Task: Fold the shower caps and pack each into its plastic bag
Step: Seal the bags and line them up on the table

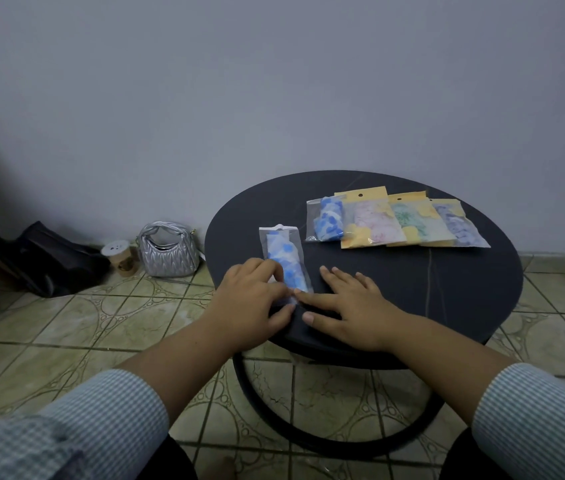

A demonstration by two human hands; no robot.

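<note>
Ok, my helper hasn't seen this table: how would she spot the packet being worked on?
On the round dark table, ignore the overlapping row of four packets at the back. The blue-and-white packet lies alone nearer the front edge, with the left hand on its near end.

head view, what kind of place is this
Probably a room in a home, used as a makeshift packing spot: a low round dark table on a patterned tile floor, with a silver handbag and paper cup against a plain wall.
</note>
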